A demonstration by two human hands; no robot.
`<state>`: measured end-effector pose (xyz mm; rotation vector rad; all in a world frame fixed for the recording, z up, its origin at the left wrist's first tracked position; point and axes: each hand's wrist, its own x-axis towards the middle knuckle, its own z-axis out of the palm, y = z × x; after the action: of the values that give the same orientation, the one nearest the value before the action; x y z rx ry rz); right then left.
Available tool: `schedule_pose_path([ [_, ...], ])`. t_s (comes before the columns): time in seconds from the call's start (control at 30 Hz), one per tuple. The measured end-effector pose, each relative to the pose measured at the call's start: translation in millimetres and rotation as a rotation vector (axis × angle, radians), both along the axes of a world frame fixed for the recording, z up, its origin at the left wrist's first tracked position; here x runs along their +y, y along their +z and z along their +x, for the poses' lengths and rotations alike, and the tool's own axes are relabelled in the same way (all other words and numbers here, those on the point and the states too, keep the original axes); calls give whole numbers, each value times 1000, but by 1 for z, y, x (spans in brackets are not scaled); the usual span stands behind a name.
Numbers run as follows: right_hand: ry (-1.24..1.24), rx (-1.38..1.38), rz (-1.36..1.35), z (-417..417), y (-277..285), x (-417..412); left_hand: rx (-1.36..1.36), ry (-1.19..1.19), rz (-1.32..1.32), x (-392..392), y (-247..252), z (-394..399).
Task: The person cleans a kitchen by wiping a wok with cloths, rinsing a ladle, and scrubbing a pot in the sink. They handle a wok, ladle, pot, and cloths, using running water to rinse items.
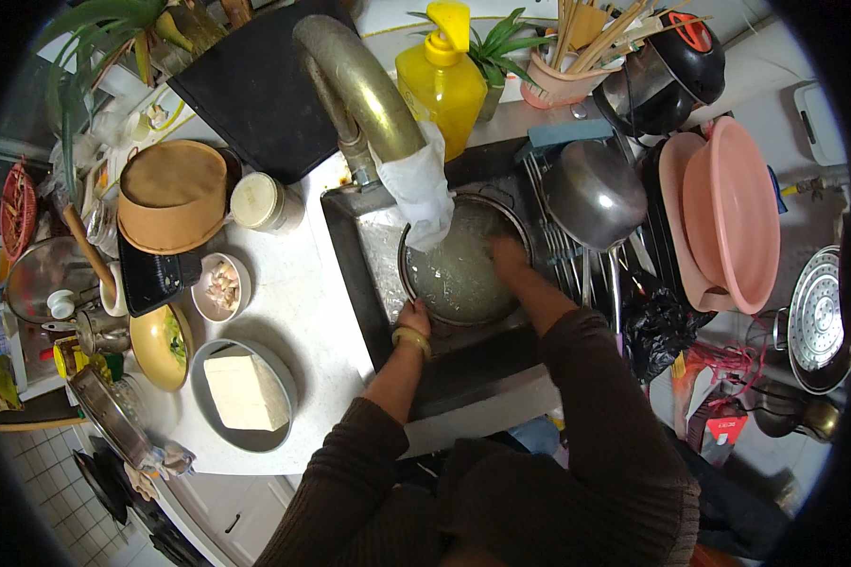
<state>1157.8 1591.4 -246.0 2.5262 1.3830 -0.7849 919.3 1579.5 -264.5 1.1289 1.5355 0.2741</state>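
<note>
In the dark sink [369, 298] stands a round metal pot [402, 266] holding cloudy water [461, 273]. My left hand [415, 319], with a pale yellow bangle above the wrist, grips the pot's near left rim. Partly under the water at the pot's right side is my right hand [507, 259]; its fingers are blurred and I cannot tell whether they hold anything. Over the pot's far left part hangs a brass-coloured faucet [376, 92], its spout wrapped in white cloth [420, 188].
Left on the counter are a grey bowl [291, 411] with a tofu block [245, 392], a small bowl of garlic cloves [223, 285] and a lidded jar [259, 205]. A yellow soap bottle [443, 85] stands behind the sink. Right are an upturned metal pot [596, 195] and pink basins [734, 212].
</note>
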Motion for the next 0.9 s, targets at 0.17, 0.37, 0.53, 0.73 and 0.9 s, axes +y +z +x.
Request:
schedule_pose_path([
  [0.17, 99, 225, -120, -25, -13, -41, -7, 23, -90, 8, 3, 7],
  [0.37, 592, 218, 86, -114, -28, 5, 159, -185, 20, 13, 36, 9],
  [0.53, 371, 98, 112, -74, 6, 76, 135, -157, 22, 12, 23, 2],
  [0.73, 371, -302, 163, -13, -16, 19, -176, 184, -415, 17, 37, 10],
  [0.9, 332, 254, -105, -56, -49, -50, -170, 13, -488, 21, 35, 16],
])
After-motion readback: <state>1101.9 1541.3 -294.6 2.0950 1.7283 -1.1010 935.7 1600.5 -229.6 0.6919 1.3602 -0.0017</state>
